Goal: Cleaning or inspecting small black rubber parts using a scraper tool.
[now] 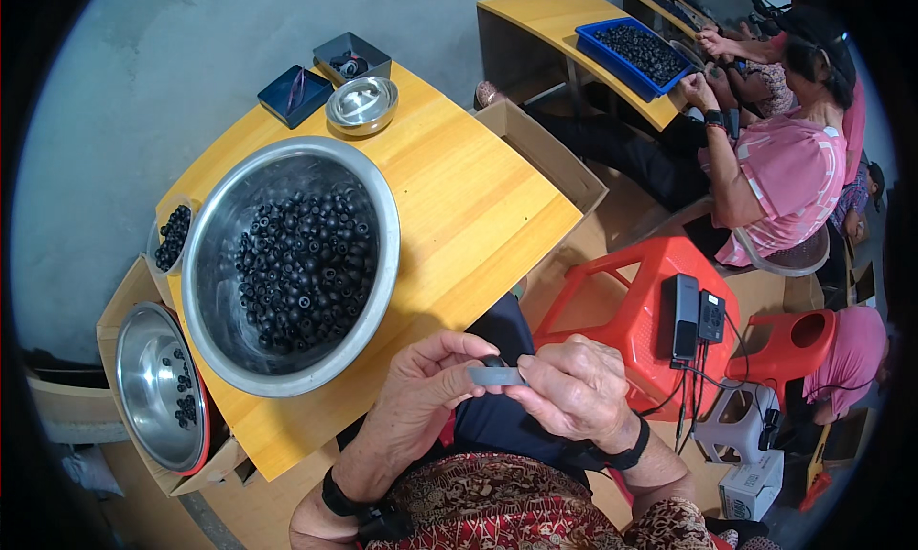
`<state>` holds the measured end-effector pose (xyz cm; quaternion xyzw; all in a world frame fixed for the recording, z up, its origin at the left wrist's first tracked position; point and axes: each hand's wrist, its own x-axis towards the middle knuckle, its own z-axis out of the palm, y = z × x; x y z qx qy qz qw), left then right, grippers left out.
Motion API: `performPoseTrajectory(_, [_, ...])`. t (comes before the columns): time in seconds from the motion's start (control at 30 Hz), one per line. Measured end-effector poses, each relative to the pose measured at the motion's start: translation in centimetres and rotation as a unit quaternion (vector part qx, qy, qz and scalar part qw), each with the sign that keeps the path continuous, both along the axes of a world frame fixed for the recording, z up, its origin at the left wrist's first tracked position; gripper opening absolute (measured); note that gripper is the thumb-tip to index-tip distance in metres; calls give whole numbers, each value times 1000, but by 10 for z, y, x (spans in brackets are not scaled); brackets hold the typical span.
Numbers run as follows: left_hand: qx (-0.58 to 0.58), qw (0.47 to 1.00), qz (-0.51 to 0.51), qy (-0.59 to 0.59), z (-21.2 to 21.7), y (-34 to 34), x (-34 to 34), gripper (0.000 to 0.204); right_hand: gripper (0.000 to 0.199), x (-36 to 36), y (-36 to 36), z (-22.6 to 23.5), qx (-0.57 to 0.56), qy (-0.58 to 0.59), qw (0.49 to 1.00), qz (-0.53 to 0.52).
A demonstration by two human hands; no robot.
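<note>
In front of my body, both hands meet over my lap. My left hand (428, 383) pinches a small round black part (493, 361) between thumb and fingers; most of it is hidden. With closed fingers, my right hand (577, 385) grips a short flat grey metal strip (497, 376), like a small blade, lying against the black part. The strip's left end reaches my left thumb. On the table to the left stands a large metal basin (194, 292) with many small black hollow parts (306, 273) heaped in it.
On the wooden table (459, 206) are a metal bowl (361, 105), dark trays (296, 96) and a clear tub (172, 234) of black parts. A second basin (134, 378) sits left, in a carton. Red stool (631, 311) with black devices stands right. Other people (775, 167) sit behind it.
</note>
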<state>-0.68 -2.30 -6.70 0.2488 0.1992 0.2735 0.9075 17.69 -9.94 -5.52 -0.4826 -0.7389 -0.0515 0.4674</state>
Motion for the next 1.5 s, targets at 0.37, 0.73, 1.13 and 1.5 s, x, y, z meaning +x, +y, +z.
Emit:
performPoseTrajectory(0.37, [7,1000,8,-7,-4,0,2,19,33,0,1,-1,0,-23,1000,-9])
performPoseTrajectory(0.73, [44,998,-11,-49,-13,3,-1,17,30,6,2,-9,-16,-23,1000,14])
performPoseTrajectory(1.13, [-2,1000,9,-16,-2,-2,10,17,46,-2,-5,-6,-83,175,981,-30])
performPoseTrajectory(1.5, [-25,999,5,22,8,-7,13,26,41,-12,1,-3,-19,63,998,-8])
